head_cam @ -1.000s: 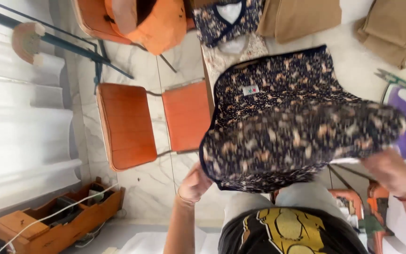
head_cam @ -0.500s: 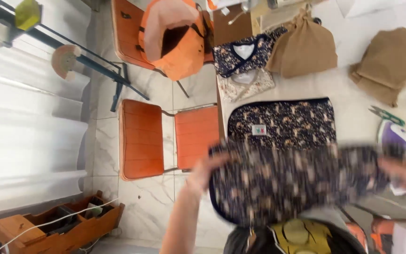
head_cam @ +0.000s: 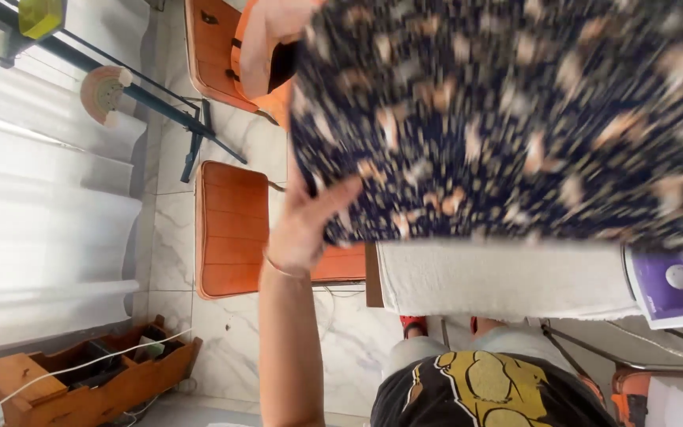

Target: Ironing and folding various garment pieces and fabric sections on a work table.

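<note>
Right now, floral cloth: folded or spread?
Spread: the floral cloth is held up by the left hand, filling the view. Blurred.

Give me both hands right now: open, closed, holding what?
Left hand: closed on the edge of the dark floral fabric, lifted up.
Right hand: out of view, cannot be told.

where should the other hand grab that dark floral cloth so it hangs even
Probably the lower edge on the far right, opposite the left hand, which pinches the lower left corner of the floral cloth. The cloth is spread wide and lifted above the white padded board, so a matching corner grip from below should keep it flat. The right hand is out of view.
</note>
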